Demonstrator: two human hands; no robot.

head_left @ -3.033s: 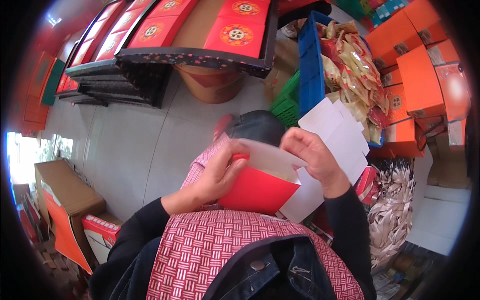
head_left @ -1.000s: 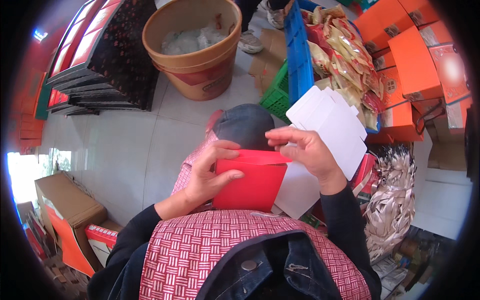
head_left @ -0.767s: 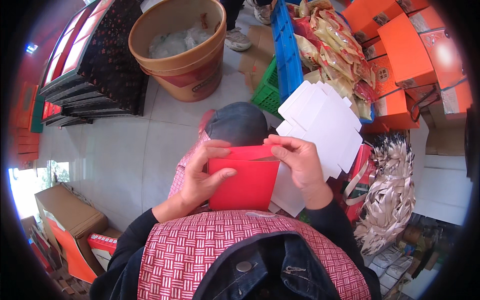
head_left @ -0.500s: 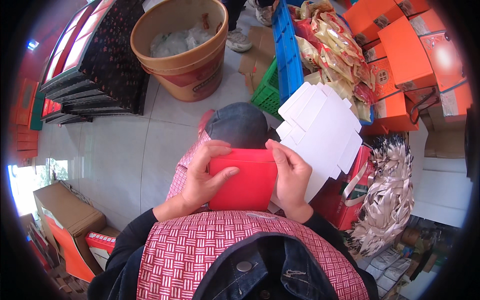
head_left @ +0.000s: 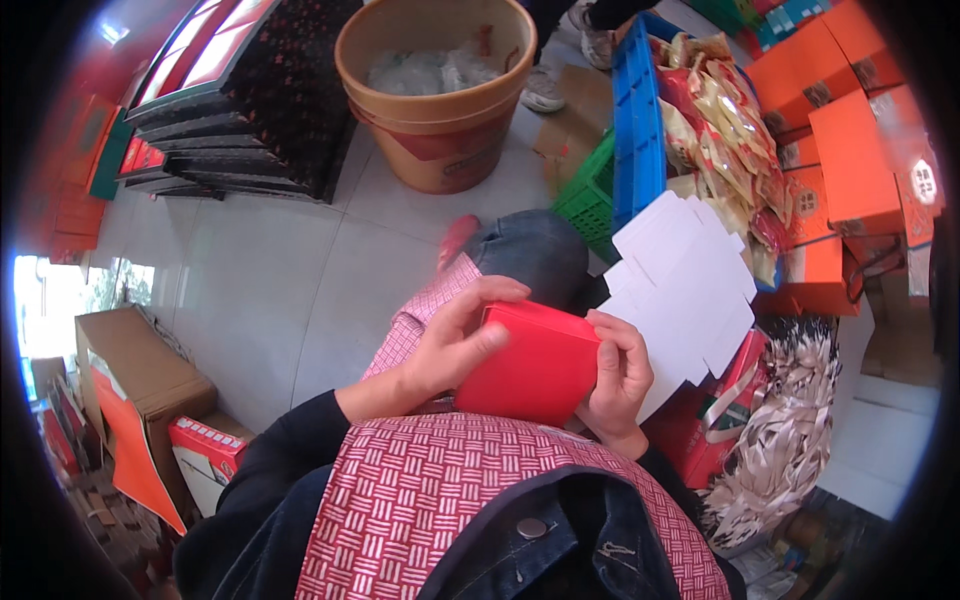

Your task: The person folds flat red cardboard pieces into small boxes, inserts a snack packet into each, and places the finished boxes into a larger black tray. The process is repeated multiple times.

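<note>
Your left hand (head_left: pixel 452 348) clasps the red box (head_left: pixel 532 365) at its left side, thumb across the face, and your right hand (head_left: pixel 618 385) grips the right edge! The box is right by your patterned apron (head_left: pixel 420 480) (white cardboard (head_left: pixel 690 290) lies just beyond).
</note>
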